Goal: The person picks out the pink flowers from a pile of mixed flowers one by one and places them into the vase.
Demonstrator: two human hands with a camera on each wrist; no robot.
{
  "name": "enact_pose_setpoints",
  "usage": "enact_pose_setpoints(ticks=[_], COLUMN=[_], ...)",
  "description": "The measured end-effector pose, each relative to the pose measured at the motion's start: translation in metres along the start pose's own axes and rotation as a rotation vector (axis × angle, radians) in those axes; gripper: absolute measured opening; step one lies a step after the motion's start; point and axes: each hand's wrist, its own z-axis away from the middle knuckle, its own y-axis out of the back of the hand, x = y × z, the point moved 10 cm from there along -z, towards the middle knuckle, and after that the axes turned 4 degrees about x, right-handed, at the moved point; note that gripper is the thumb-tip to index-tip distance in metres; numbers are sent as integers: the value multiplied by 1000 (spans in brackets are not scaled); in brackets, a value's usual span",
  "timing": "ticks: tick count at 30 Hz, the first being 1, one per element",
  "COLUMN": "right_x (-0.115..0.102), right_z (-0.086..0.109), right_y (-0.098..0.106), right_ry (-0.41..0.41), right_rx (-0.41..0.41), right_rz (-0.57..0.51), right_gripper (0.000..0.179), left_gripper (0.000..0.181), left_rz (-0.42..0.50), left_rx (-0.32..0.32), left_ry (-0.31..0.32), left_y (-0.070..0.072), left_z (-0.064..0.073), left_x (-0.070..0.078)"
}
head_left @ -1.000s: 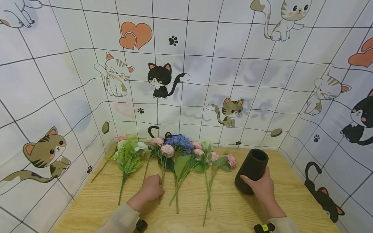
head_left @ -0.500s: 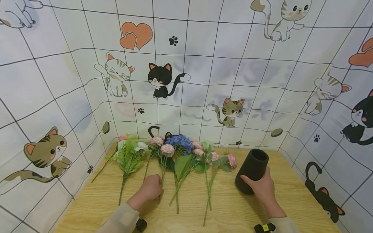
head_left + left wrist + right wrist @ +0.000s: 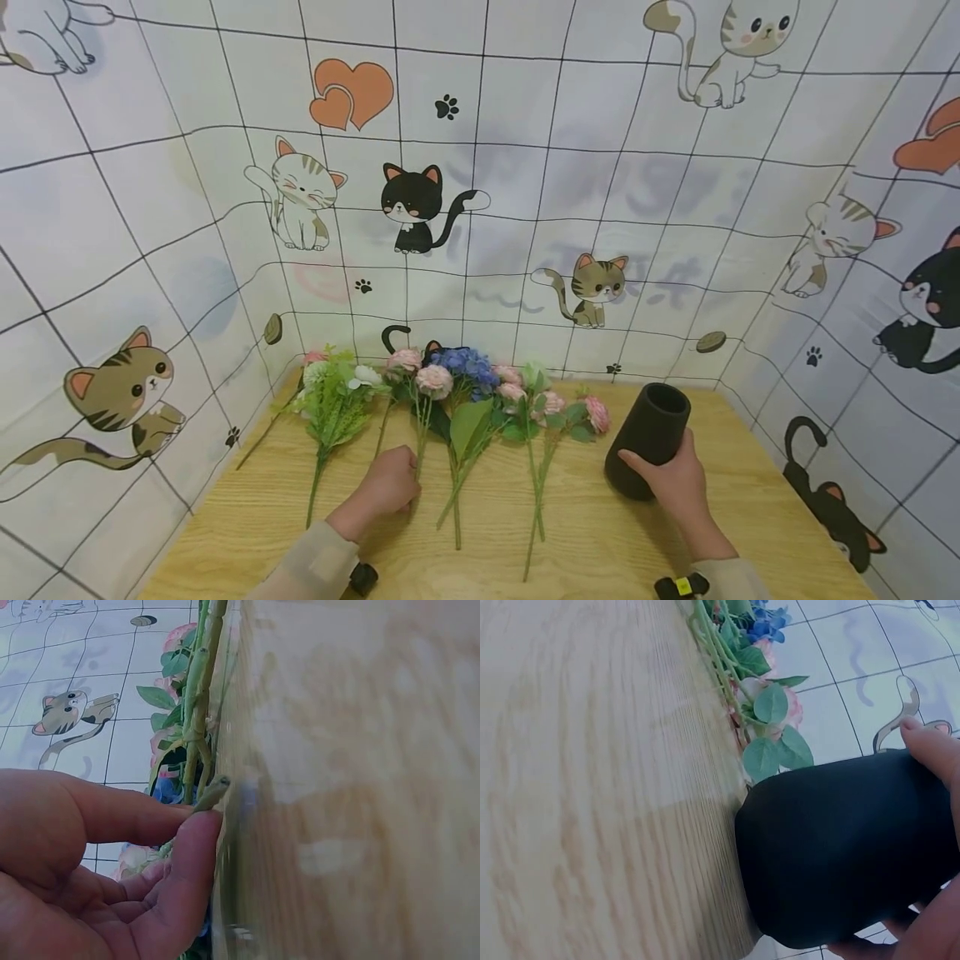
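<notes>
My left hand [image 3: 386,485] pinches the lower stem of a pink artificial flower [image 3: 434,382] between thumb and forefinger. In the left wrist view, the cut end of that green stem [image 3: 213,793] pokes out past the fingertips, close over the wood. On the right, my right hand [image 3: 678,483] grips a matte black vase [image 3: 637,437], thumb across its near side and fingers behind, partly hidden. The vase's dark mouth faces up, and its base sits right at the tabletop in the right wrist view. A blue hydrangea [image 3: 461,368] lies just right of the pink bloom.
Leafy greenery with white flowers [image 3: 330,408] lies at the left of the wooden table [image 3: 592,542]. Crossed stems with pink blooms [image 3: 551,404] lie between the hydrangea and the vase. A white cat-print cloth [image 3: 510,208] walls in the back and sides.
The pink bloom on the pinched stem has shifted slightly right, and my left hand has risen a little with it. My right hand and the vase stay put.
</notes>
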Motion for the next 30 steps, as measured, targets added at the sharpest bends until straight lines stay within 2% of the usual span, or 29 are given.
enact_pose_setpoints(ticks=[5, 10, 14, 18, 21, 25, 27, 30], right_x=[-8, -27, -52, -79, -104, -137, -149, -160], right_z=[3, 10, 22, 36, 47, 59, 61, 63], right_y=[3, 20, 39, 54, 59, 55, 48, 38], right_ry=[-4, 37, 124, 246, 373, 542, 588, 612], right_rx=[44, 199, 336, 449, 512, 523, 501, 468], right_rz=[-13, -111, -202, -184, -168, -199, -212, -229], right_gripper=[116, 119, 112, 101, 96, 95, 96, 95], left_gripper=[29, 26, 25, 23, 24, 27, 28, 28], left_rz=[-36, -34, -22, -31, -36, -13, -4, 0], left_rx=[22, 41, 46, 57, 72, 85, 97, 110], left_ry=[-23, -32, -48, -66, -79, -98, -115, -130], left_y=[0, 3, 5, 7, 9, 11, 13, 14], left_z=[0, 1, 2, 2, 3, 4, 5, 6], left_x=[3, 8, 14, 18, 20, 25, 29, 33])
